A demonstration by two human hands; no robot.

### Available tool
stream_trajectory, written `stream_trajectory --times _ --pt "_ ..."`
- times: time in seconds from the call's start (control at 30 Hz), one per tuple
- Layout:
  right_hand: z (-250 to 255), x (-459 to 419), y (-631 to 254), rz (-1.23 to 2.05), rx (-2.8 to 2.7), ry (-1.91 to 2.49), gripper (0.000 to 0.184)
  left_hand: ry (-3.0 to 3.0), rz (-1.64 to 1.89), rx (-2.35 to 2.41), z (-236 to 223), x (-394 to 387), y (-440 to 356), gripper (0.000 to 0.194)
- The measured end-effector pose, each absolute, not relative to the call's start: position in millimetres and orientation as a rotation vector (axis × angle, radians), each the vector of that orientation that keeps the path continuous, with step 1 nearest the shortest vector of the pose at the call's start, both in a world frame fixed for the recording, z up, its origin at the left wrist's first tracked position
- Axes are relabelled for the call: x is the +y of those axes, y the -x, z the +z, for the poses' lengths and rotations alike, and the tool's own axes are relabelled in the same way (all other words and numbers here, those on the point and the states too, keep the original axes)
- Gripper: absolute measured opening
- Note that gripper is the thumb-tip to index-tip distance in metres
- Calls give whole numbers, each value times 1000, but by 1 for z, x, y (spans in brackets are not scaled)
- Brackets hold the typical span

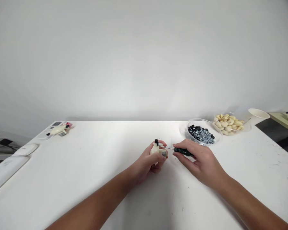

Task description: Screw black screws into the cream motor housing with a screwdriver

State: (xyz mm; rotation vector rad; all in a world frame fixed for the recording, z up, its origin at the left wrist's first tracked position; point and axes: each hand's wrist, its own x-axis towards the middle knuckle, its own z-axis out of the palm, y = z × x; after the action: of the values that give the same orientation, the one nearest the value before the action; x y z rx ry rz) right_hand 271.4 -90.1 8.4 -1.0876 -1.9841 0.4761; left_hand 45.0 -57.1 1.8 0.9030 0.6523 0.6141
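Gripping a small white plastic part (155,149) in the left hand (147,163), down-left of the clear bowl (198,120) of screws (201,134); pinching a dark screwdriver (183,151) in the right hand (200,163), tip right at the part. Kinda risky: tip slipping off if pushed crooked, part popping loose if grip eases.

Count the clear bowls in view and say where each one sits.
2. One clear bowl holding black-and-silver screws sits just beyond the right hand. A second clear bowl holding pale nut-like pieces sits farther right and back. Others may lie out of view.
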Motion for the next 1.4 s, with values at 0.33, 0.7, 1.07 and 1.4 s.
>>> stream_trajectory --times 0.33,0.7,1.07,1.4 --pt "9 -90 -275 360 -2035 1043 20 -942 593 703 5 -58 -45 37" --pt "7 -89 -275 86 -2165 999 22 -916 550 792 8 -60 -46 26" --pt "9 -90 -277 46 -2211 1007 21 -728 349 740 14 -54 -39 23" --pt "11 -96 -272 224 -2210 1169 13 -991 302 835 19 -55 -40 31"
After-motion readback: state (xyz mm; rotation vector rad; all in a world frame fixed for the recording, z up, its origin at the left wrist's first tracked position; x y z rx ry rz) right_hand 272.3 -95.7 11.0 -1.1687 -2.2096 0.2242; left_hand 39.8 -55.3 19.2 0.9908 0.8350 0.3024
